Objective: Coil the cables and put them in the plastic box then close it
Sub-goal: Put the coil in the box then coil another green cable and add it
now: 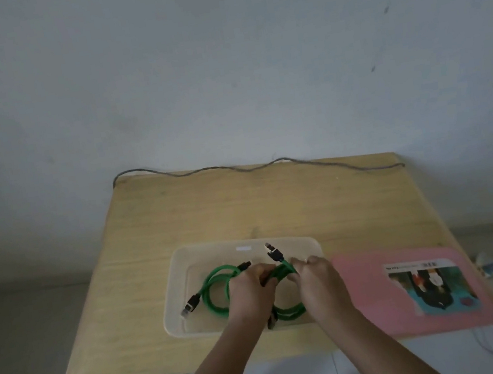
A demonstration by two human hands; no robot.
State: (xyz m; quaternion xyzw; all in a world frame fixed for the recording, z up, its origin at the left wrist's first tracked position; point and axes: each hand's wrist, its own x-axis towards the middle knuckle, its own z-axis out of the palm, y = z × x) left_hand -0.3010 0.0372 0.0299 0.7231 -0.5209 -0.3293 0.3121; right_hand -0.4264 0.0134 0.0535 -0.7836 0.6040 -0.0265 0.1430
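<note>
Green cable coils (214, 291) partly hidden beneath both hands, inside the clear plastic box (178, 293); left hand (249, 292) and right hand (318, 281) each clamped on a loop; pink lid (370, 296) lain alongside.

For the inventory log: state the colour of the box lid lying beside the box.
Pink, with a printed picture label; the lid shows best in the head view.

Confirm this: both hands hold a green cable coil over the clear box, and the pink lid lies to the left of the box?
Not quite. The head view shows the pink lid right of the clear box. Both hands do hold the green cable coil over it.
</note>
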